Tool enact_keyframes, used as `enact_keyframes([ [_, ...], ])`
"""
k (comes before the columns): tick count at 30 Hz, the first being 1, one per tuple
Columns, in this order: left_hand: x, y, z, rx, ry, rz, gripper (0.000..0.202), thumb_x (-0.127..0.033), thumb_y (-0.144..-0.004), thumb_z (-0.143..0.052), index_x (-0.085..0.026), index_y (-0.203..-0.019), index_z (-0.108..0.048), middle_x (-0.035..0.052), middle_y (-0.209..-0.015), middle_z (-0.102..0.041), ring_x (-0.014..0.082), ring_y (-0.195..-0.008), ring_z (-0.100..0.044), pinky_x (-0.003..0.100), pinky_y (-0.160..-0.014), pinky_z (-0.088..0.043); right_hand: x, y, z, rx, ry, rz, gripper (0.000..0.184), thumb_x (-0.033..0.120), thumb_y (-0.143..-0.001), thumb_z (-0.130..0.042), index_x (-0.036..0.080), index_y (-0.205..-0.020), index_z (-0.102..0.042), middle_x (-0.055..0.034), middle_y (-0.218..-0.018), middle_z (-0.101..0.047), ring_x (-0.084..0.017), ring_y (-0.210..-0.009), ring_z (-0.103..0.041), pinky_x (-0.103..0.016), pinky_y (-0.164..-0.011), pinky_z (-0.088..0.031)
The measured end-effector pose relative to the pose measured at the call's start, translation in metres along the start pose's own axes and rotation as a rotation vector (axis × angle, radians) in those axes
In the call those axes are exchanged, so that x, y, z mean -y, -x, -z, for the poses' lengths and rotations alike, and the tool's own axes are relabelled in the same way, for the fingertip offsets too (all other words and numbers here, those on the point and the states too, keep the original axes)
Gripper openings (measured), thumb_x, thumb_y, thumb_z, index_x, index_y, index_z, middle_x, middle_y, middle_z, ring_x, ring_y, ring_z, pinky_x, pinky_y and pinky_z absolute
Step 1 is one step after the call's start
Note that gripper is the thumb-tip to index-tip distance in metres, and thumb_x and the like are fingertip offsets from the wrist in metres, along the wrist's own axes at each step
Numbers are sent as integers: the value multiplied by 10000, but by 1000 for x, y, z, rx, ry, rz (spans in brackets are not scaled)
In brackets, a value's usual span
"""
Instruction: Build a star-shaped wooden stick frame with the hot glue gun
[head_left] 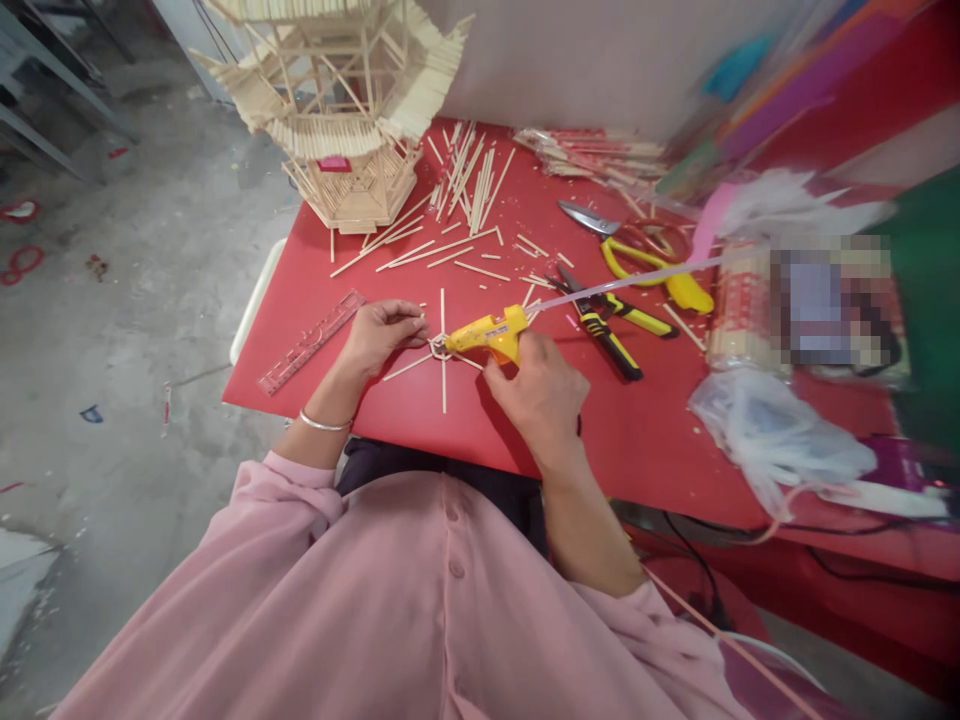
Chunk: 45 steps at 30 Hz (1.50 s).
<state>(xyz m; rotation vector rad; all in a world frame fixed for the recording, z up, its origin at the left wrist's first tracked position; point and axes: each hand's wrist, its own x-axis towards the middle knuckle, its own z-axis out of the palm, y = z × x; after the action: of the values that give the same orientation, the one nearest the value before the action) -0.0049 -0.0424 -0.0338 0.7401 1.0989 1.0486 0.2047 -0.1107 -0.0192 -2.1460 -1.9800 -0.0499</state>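
My right hand [536,390] grips a yellow glue gun [491,333] with a clear glue stick [622,283] trailing from its back. The nozzle points left at the centre of a small star of thin wooden sticks [442,348] lying on the red table [420,420]. My left hand [382,333] is closed in a pinch on the sticks at that crossing, just left of the nozzle. A silver bangle sits on my left wrist.
A tall stick-built tower model [345,110] stands at the table's far left corner. Loose sticks [461,190] are scattered behind my hands. A clear ruler [311,342] lies left. Yellow-handled scissors [637,255], black-yellow pliers [607,325] and a plastic bag [780,435] lie right.
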Motion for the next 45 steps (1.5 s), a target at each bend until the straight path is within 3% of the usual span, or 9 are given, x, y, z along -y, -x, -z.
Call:
enact_keyframes([
  [35,2,-1,2,-4,-29,-2,184,-112,-661,-798,-112,-770,-649,6,-624,-687,120,-589,-685,266,-665,-609,6,0,3,24,-5,4,387,407,-890,-545,152,-1168,-632,-113,-976,-692,-210,-747,-569,-310,-586,-192],
  [45,3,-1,2,-8,-22,-3,185,-104,-667,-796,-108,-783,-653,11,-625,-689,124,-591,-688,267,-663,-615,5,-1,-1,8,-14,12,383,396,-895,-528,150,-1173,-625,-113,-967,-678,-206,-748,-559,-305,-588,-230],
])
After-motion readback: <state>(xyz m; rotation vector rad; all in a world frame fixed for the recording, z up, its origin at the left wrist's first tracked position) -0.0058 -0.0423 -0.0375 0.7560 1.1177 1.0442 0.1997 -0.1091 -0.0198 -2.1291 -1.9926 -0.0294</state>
